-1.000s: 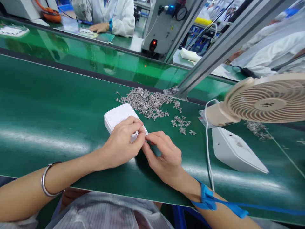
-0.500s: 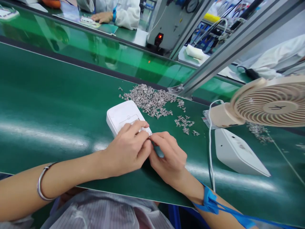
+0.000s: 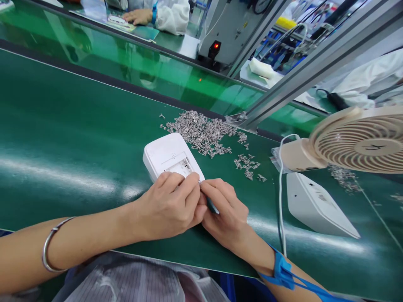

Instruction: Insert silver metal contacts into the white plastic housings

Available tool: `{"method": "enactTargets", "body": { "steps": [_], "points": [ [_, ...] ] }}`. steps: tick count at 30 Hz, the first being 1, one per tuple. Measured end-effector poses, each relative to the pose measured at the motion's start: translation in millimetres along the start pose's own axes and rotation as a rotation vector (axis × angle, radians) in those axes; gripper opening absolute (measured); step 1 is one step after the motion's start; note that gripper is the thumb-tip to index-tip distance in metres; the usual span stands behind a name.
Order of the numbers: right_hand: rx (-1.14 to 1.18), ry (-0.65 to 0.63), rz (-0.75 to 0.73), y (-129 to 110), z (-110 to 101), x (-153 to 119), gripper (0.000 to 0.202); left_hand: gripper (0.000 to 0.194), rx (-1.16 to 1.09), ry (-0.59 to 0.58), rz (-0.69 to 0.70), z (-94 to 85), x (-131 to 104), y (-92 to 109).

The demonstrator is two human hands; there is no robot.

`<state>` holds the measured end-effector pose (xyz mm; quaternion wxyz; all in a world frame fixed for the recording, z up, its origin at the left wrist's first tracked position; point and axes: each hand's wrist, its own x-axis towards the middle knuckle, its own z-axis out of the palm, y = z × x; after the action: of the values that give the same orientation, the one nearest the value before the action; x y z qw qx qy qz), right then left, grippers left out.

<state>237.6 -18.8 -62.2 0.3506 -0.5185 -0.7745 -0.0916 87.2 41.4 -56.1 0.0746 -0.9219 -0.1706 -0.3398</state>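
Observation:
A white plastic housing [image 3: 163, 149] lies on the green work surface, its recessed compartment [image 3: 184, 165] facing up and partly covered by fingers. My left hand [image 3: 174, 203] rests over the housing's near end, fingers curled and closed. Its fingertips meet those of my right hand [image 3: 225, 209] at the housing's near right corner. Between them glints a small metal clip [image 3: 200, 184], mostly hidden, which both hands appear to pinch. Beyond the housing spreads a pile of similar small metal clips [image 3: 201, 132], with a smaller cluster [image 3: 247, 163] to its right.
At right stand a beige fan [image 3: 371, 144] with a white cable [image 3: 281, 201] and a second white housing [image 3: 317, 205]. A metal post [image 3: 302, 63] rises behind the pile. Across the green divider, another person's hand [image 3: 138, 16] rests by a white part. A blue strap [image 3: 281, 270] circles my right wrist.
My left fingers have drawn back toward me off the compartment, so more of it shows, and gathered at the corner beside my right fingertips. The whole view has shifted slightly.

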Motion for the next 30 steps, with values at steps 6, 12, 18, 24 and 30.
{"method": "enactTargets", "body": {
  "steps": [6, 12, 18, 24, 30],
  "points": [
    [-0.019, -0.018, -0.009, 0.5, -1.6, 0.1, 0.014, 0.026, 0.015, -0.012, 0.001, -0.1, -2.6, 2.2],
    [0.052, -0.047, 0.070, 1.1, -7.2, 2.2, 0.015, 0.021, -0.095, -0.039, -0.127, -3.3, 1.1, 1.4],
    [0.122, -0.101, 0.079, -1.5, -9.9, 2.6, 0.017, 0.012, -0.105, -0.171, -0.105, -0.1, -2.6, -2.2],
    [0.135, -0.070, 0.093, 0.4, -10.9, 0.9, 0.022, 0.009, -0.005, -0.178, -0.037, 0.6, -1.4, -4.7],
    [0.135, -0.087, 0.085, 0.5, -10.9, 2.4, 0.019, 0.013, 0.069, -0.157, 0.055, -1.9, 0.0, -4.6]
  ]
}}
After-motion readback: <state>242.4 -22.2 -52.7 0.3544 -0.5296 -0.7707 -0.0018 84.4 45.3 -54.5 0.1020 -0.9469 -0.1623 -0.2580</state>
